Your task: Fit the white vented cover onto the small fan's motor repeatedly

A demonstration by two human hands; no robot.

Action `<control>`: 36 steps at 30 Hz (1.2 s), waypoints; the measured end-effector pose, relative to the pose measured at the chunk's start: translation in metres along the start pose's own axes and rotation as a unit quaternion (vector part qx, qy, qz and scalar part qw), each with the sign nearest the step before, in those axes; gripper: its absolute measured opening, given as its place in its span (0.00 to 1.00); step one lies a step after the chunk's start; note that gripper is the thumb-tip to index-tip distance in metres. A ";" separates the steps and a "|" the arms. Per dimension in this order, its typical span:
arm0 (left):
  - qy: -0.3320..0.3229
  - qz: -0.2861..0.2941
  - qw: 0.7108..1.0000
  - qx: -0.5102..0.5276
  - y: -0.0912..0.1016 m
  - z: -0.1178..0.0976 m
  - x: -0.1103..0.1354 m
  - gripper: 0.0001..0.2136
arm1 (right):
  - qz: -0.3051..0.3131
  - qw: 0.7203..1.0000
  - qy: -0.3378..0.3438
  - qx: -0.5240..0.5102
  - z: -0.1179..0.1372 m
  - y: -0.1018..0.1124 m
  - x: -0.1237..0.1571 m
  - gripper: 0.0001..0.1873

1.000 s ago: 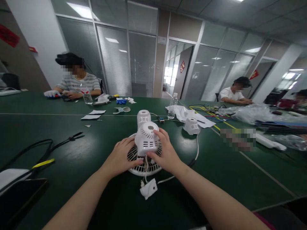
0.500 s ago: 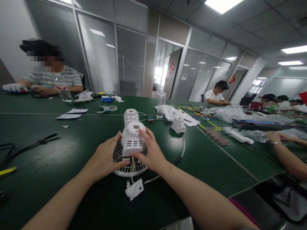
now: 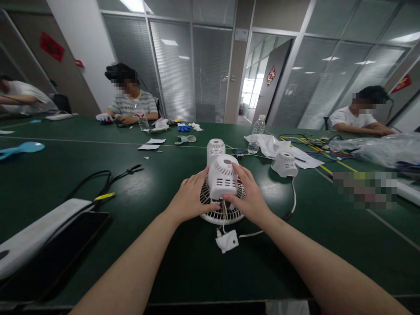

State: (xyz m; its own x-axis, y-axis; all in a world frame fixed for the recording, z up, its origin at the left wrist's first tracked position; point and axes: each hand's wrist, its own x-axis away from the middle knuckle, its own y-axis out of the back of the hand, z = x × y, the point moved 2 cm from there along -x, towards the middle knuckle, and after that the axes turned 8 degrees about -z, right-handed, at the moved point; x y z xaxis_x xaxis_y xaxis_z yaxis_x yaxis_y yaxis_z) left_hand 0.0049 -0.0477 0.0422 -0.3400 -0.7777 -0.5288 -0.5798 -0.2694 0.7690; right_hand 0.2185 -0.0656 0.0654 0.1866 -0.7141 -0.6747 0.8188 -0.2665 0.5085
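Observation:
A white vented fan motor housing (image 3: 223, 177) stands upright over a round white fan grille (image 3: 210, 217) that lies on the green table. My left hand (image 3: 189, 194) is closed against the housing's left side, thumb low near its bottom edge. On the other side my right hand (image 3: 251, 194) grips it, fingers near the top and thumb at the lower front. Behind it is another white vented part (image 3: 215, 148), partly hidden. A wire runs from under the housing to a small white plastic piece (image 3: 227, 241) in front.
Right of my hands sits another white housing (image 3: 285, 164) with a cord (image 3: 293, 199). Beyond are a water bottle (image 3: 257, 133) and white paper (image 3: 306, 157). A phone (image 3: 65, 249) and white power bank (image 3: 39, 232) lie at left. Co-workers sit across the table.
My view has turned left, so the table's things appear farther right, and the phone and power bank now show. Both hands keep their hold on the housing.

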 end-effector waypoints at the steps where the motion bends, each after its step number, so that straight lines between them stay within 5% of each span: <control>1: 0.001 0.002 1.000 -0.001 0.000 0.000 0.000 0.54 | -0.001 1.000 0.001 0.005 0.000 0.000 0.000 0.48; 19: 0.007 0.020 0.998 0.066 -0.003 0.001 0.002 0.58 | 0.019 0.995 0.047 0.088 0.002 0.007 -0.002 0.47; 36: 0.020 0.030 0.996 0.076 -0.003 0.001 0.002 0.57 | -0.046 0.989 0.103 0.095 0.004 0.011 0.000 0.45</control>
State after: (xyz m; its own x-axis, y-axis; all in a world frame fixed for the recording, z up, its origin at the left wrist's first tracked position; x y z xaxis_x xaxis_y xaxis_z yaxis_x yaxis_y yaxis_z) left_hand 0.0056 -0.0482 0.0383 -0.3485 -0.8131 -0.4663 -0.6656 -0.1356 0.7339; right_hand 0.2250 -0.0707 0.0731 0.2390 -0.5403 -0.8068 0.7239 -0.4546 0.5189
